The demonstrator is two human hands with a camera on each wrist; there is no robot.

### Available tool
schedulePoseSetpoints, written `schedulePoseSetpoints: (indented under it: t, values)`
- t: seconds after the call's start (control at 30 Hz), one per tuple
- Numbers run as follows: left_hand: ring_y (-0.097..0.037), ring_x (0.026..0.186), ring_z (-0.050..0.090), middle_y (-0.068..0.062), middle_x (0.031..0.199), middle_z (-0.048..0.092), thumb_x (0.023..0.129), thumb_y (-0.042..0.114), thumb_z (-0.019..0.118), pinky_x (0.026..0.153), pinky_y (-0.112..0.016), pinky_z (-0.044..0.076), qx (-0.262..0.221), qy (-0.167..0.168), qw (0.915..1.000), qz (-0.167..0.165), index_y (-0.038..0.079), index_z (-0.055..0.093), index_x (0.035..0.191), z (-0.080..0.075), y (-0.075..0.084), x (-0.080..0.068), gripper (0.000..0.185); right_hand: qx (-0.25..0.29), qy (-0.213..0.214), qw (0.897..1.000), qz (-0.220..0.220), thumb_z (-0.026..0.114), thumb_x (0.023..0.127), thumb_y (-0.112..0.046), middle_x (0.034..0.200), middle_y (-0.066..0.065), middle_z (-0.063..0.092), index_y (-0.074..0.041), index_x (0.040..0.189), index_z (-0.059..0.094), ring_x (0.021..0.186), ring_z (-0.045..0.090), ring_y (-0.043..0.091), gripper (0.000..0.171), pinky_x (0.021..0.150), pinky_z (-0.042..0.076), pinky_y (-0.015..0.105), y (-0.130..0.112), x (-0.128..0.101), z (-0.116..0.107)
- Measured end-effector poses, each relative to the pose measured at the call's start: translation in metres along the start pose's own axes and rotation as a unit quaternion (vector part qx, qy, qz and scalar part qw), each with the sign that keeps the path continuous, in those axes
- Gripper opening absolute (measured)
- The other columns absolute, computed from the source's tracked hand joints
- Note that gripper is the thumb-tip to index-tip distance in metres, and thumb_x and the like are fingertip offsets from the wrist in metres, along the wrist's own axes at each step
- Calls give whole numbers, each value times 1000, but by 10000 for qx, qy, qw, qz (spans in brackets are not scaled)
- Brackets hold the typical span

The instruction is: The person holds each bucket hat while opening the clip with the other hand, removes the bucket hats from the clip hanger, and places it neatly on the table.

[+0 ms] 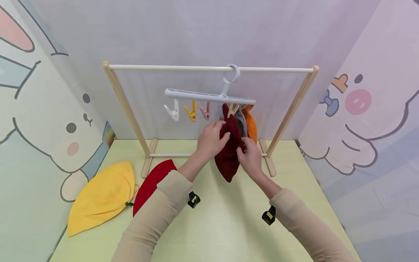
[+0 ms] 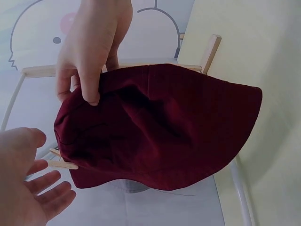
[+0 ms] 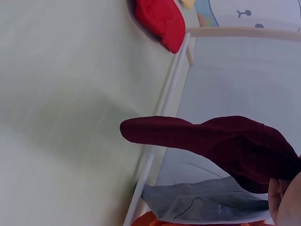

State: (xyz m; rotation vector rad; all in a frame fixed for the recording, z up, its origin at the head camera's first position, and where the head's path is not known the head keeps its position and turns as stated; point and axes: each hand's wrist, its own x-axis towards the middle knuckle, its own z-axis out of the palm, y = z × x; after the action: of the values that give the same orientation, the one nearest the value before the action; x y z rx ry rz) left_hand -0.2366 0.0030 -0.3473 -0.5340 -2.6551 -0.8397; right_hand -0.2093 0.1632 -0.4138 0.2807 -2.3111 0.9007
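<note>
A dark red bucket hat (image 1: pixel 230 153) hangs from a beige clip (image 1: pixel 233 110) on the white hanger (image 1: pixel 209 96). On its right side my right hand (image 1: pixel 251 157) pinches the edge of the fabric, thumb on the near face in the left wrist view. To the left of the hat is my left hand (image 1: pixel 212 140), its fingers (image 2: pixel 49 190) spread and holding nothing, close to the clip. Behind the dark red hat hang a grey hat (image 3: pixel 202 202) and an orange hat (image 1: pixel 251 125), both partly hidden.
White, yellow (image 1: pixel 192 112) and pink clips hang along the hanger's left part. A wooden rack (image 1: pixel 126 103) with a white rail carries the hanger. On the table lie a yellow hat (image 1: pixel 101 198) and a bright red hat (image 1: pixel 157 182), partly behind my left sleeve.
</note>
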Motion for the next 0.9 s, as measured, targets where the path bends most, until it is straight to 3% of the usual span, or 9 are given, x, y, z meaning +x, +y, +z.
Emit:
schedulePoseSetpoints:
  t: [0.43, 0.9]
  values:
    - [-22, 103, 57, -7, 118, 57, 90, 34, 55, 82, -36, 50, 64, 106, 9999, -115, 13, 53, 125, 5, 8, 18, 41, 126, -137, 9997, 160, 59, 81, -2, 85, 10, 57, -4, 96, 60, 73, 57, 22, 15, 63, 49, 33, -3, -6, -1]
    - [-20, 97, 58, -6, 108, 59, 89, 35, 57, 80, -36, 51, 89, 323, 9991, -265, 12, 53, 123, 6, 15, 41, 42, 266, -151, 9995, 4, 61, 79, 0, 84, 9, 57, -4, 94, 60, 72, 56, 19, 15, 59, 48, 31, -8, -9, -2]
